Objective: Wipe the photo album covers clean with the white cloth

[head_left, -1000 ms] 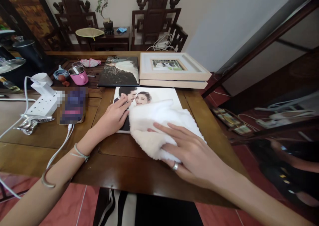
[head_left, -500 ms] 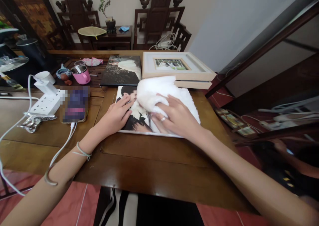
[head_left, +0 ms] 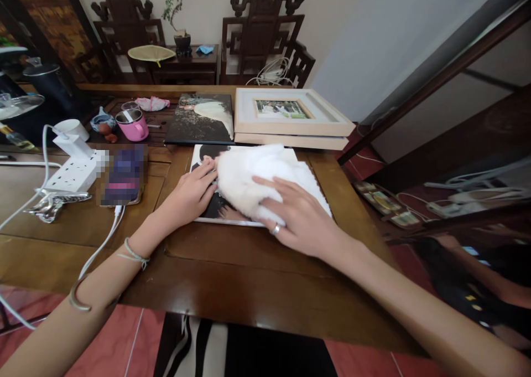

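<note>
A large wedding photo print (head_left: 215,205) lies flat on the wooden table (head_left: 232,272). My left hand (head_left: 188,194) rests flat on the print's left edge, fingers stretched out. My right hand (head_left: 301,216), with a ring on one finger, presses a fluffy white cloth (head_left: 253,180) down on the picture; the fingers lie over the cloth and curl a little into it. The cloth covers most of the print.
Behind the print lie a dark photo panel (head_left: 201,119) and two stacked light wooden frames (head_left: 290,119). At left are a pink mug (head_left: 133,125), a white power strip (head_left: 77,169) with cables, a phone (head_left: 122,175) and a white cup (head_left: 72,128). Carved chairs stand at the back.
My right hand swept the cloth from the print's near edge up toward the far edge, then drew it back toward the middle. My left hand stayed on the left edge.
</note>
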The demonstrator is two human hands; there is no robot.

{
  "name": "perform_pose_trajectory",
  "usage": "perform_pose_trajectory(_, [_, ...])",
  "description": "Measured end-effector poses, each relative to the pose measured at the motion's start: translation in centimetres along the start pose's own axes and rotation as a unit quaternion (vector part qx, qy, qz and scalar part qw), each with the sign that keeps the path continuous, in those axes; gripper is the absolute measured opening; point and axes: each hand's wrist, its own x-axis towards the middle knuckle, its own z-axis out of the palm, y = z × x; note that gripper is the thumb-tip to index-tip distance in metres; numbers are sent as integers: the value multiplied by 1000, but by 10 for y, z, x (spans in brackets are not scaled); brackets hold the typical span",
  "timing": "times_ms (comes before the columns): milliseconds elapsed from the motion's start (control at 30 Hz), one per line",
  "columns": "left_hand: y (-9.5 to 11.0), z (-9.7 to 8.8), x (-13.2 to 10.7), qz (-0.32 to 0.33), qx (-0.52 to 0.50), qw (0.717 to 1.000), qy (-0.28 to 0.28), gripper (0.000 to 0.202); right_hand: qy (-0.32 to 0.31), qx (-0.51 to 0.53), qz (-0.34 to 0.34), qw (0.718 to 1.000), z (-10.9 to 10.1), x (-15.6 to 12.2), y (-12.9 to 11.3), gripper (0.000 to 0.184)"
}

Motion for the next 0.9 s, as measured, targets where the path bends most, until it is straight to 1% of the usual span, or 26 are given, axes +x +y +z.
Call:
perform_pose_trajectory(133, [-2, 2, -2, -16, -1, 1000, 8, 44, 9, -35, 58, 998, 14, 28, 34, 30])
perform_pose_trajectory(200, [-2, 4, -1, -19, 0, 1000, 10, 43, 7, -36, 77, 996, 17, 38, 44, 29])
perform_pose_trajectory(267, [-2, 5, -1, -18, 0, 1000, 11, 42, 6, -31, 86, 996, 19, 43, 47, 29])
perform_pose_trajectory(333, [-2, 5, 0, -17, -1, 1000, 13, 42, 14, -27, 86, 996, 19, 41, 41, 30])
perform_pose_trajectory(433, [-1, 5, 0, -13, -3, 1000, 11, 41, 18, -13, 62, 998, 15, 27, 16, 28])
perform_pose_trajectory(567, [1, 3, 1, 3, -7, 1000, 6, 40, -2, 5, -8, 1000, -3, -1, -28, 27])
perform_pose_trajectory(633, [2, 3, 1, -1, -8, 1000, 10, 41, -10, 5, -36, 999, -13, -10, -41, 25])
perform_pose_trajectory(667, [2, 2, 1, -6, -9, 1000, 12, 41, -13, 5, -46, 999, -17, -12, -44, 25])
perform_pose_trajectory(700, [2, 2, 1, -8, -9, 1000, 13, 41, -13, 5, -52, 999, -18, -12, -44, 24])
perform_pose_trajectory(767, [2, 2, 1, -5, -11, 1000, 10, 42, -5, 8, -52, 999, -16, -8, -35, 23])
perform_pose_trajectory(833, [1, 2, 0, 0, -12, 1000, 8, 42, 6, 12, -30, 999, -8, 1, -19, 24])
perform_pose_trajectory(900, [0, 2, -1, 0, -10, 1000, 8, 42, 11, 13, 6, 1000, 3, 12, -1, 25])
